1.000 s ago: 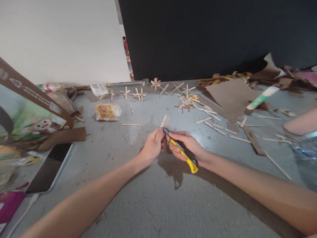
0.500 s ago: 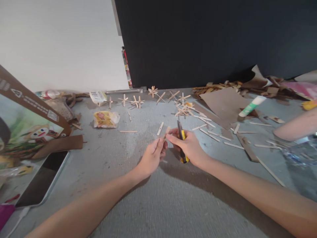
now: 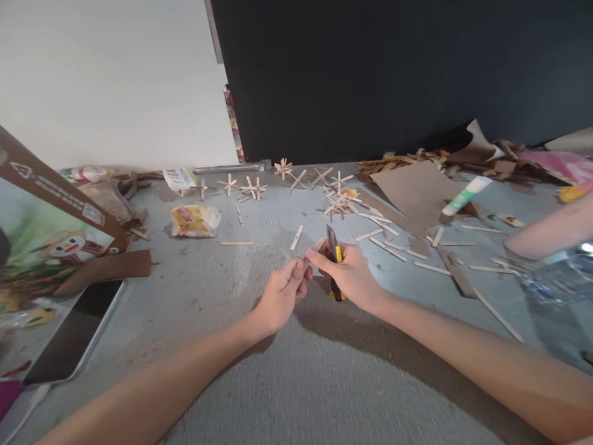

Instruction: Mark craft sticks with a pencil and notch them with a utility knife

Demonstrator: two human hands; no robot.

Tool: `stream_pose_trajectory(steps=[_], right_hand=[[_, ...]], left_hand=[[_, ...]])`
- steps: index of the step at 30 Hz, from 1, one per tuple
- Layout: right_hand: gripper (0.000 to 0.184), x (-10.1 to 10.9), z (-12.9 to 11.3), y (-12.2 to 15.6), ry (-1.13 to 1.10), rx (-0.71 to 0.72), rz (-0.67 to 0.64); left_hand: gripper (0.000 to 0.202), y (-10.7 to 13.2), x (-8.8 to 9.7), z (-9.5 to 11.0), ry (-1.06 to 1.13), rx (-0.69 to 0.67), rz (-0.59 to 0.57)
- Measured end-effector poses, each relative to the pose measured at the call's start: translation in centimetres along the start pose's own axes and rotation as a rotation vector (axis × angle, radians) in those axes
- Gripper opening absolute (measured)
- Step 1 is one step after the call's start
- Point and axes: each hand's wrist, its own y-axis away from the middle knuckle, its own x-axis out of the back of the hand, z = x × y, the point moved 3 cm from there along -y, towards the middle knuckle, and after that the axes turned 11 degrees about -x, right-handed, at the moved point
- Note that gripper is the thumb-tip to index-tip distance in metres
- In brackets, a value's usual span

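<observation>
My left hand (image 3: 280,296) is closed, with thumb and fingers pinching a small wooden craft stick (image 3: 319,245) that is mostly hidden by the fingertips. Close against it, my right hand (image 3: 356,277) is wrapped round a yellow and black utility knife (image 3: 335,288), its blade pointing up and away from me. The right thumb and index finger also touch the stick's far part. Just beyond the hands a loose craft stick (image 3: 296,238) lies on the grey surface. Farther back stand several star-shaped pieces (image 3: 283,169) made of crossed sticks.
Loose sticks and a cardboard sheet (image 3: 407,191) lie to the right, with a glue stick (image 3: 466,196). Another person's arm (image 3: 556,225) reaches in near a clear plastic container (image 3: 560,278). At left are a phone (image 3: 74,334), a printed box (image 3: 60,216) and a yellow packet (image 3: 194,221).
The stick between my fingertips has tilted and shows less now. My right hand and the knife have turned slightly. The whole view has shifted a little.
</observation>
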Motion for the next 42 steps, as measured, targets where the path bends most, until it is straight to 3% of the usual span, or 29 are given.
stream_pose_trajectory(steps=[14, 18, 24, 30, 38, 42], right_hand=[[0.044, 0.4, 0.9, 0.0, 0.019, -0.004, -0.005], [0.042, 0.2, 0.9, 0.1, 0.022, 0.008, -0.002], [0.041, 0.0, 0.8, 0.0, -0.026, -0.112, -0.034], [0.039, 0.1, 0.3, -0.2, -0.064, -0.086, -0.067], [0.027, 0.3, -0.6, 0.4, 0.205, 0.074, -0.077], [0.027, 0.6, -0.8, 0.5, 0.329, 0.075, -0.112]], left_hand=[[0.053, 0.2, -0.1, 0.5, -0.061, 0.010, 0.055], [0.053, 0.1, 0.1, 0.5, -0.061, 0.036, 0.146], [0.056, -0.3, 0.9, 0.1, 0.012, 0.056, 0.338], [0.055, -0.2, 1.1, 0.3, 0.000, 0.042, 0.356], [0.052, 0.0, 1.3, 0.1, -0.097, 0.056, 0.371], [0.050, 0.1, 1.4, 0.0, -0.131, 0.042, 0.374]])
